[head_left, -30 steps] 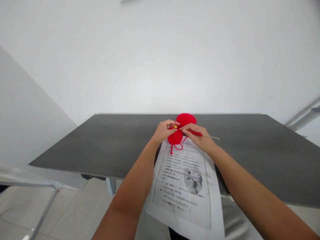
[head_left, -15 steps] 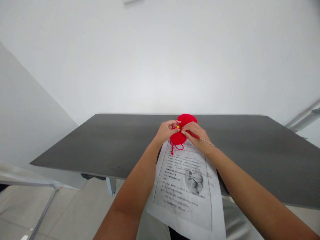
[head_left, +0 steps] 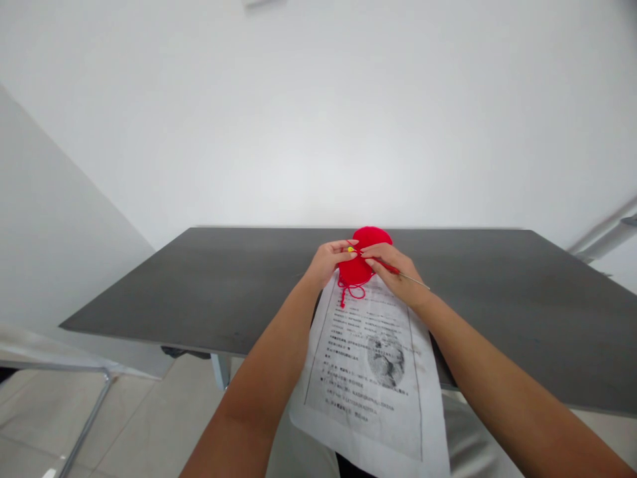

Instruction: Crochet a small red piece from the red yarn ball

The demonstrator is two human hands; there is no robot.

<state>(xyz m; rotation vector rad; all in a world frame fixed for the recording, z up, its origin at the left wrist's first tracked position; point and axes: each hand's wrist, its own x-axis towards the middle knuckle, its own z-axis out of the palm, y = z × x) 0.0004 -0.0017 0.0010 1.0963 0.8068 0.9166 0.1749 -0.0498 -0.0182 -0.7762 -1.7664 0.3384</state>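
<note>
My left hand point(head_left: 327, 260) is closed in a pinch on a small red crocheted piece point(head_left: 354, 271) with a tiny yellow marker point(head_left: 350, 249) at its top. My right hand point(head_left: 398, 273) grips a crochet hook point(head_left: 404, 275) with a red handle, its metal shaft sticking out to the right. A loose red yarn tail point(head_left: 348, 293) dangles below the piece. Behind my hands, a red ball of yarn point(head_left: 372, 236) sits on the dark table point(head_left: 199, 279).
A printed sheet of paper point(head_left: 371, 368) with text and a picture lies under my hands and hangs over the table's near edge. A white wall stands behind the table. A metal chair frame point(head_left: 84, 411) is on the tiled floor at the lower left.
My right hand has turned a little, tilting the hook's metal end lower. The yellow marker and the red piece have shifted slightly between my fingers.
</note>
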